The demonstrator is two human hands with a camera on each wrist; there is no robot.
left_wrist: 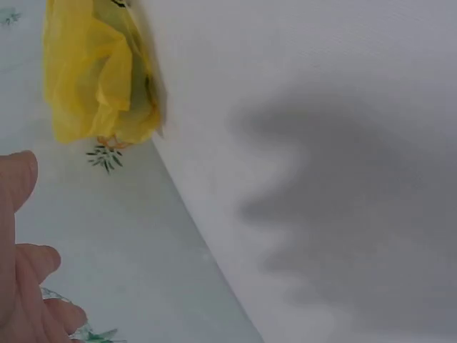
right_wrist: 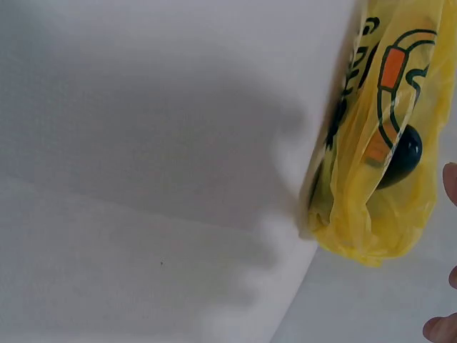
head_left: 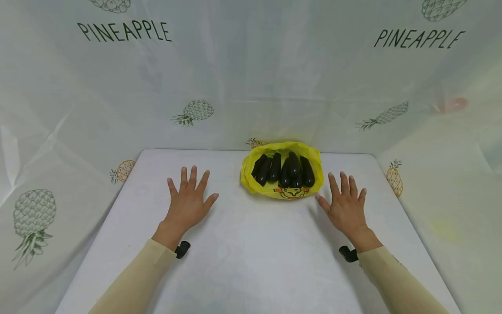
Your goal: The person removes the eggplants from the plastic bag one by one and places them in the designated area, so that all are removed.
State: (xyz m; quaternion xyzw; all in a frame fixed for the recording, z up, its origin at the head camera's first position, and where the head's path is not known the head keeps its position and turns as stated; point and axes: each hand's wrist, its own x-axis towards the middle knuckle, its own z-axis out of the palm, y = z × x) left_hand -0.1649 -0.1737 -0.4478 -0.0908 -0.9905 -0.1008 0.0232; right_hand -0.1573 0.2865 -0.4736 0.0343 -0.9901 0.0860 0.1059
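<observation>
L hand [head_left: 186, 206] spread | R hand [head_left: 347, 210] spread, nr ylw bag [head_left: 268, 190] | eggplants [head_left: 275, 168] inside

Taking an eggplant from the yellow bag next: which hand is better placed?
Probably the right hand: its thumb appears nearest the yellow bag in the head view. The left hand sits across a wider gap. Both are empty.

Room lies before the bag [head_left: 256, 187], seemingly little behind.
</observation>
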